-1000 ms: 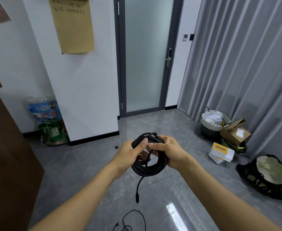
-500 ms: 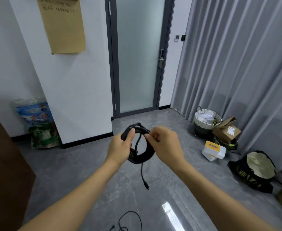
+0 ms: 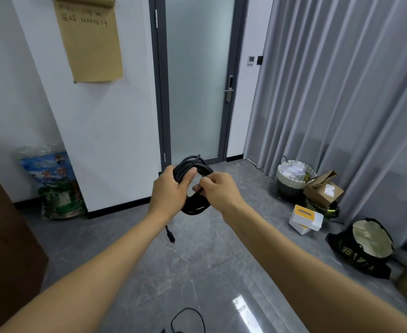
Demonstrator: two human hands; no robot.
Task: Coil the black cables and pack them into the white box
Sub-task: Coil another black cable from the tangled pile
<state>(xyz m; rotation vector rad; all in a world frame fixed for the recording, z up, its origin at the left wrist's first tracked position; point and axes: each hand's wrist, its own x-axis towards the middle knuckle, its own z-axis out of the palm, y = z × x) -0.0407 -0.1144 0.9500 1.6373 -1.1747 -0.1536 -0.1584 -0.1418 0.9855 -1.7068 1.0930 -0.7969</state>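
A coil of black cable is held up in front of me at chest height. My left hand grips the coil's left side, thumb pressed over the strands. My right hand pinches a strand at the coil's right side. The cable's plug end hangs down below my left wrist. A second black cable lies loose on the floor at the bottom edge. A white box with a yellow top sits on the floor at the right, by the curtain.
A frosted glass door stands ahead, grey curtains to the right. A woven bin, a cardboard box and a black bag line the right side. A brown cabinet stands at the left, printed sacks by the wall.
The view has shifted as my head turned. My right hand has moved across the coil and now pinches a strand; the hanging plug end has swung to below my left wrist.
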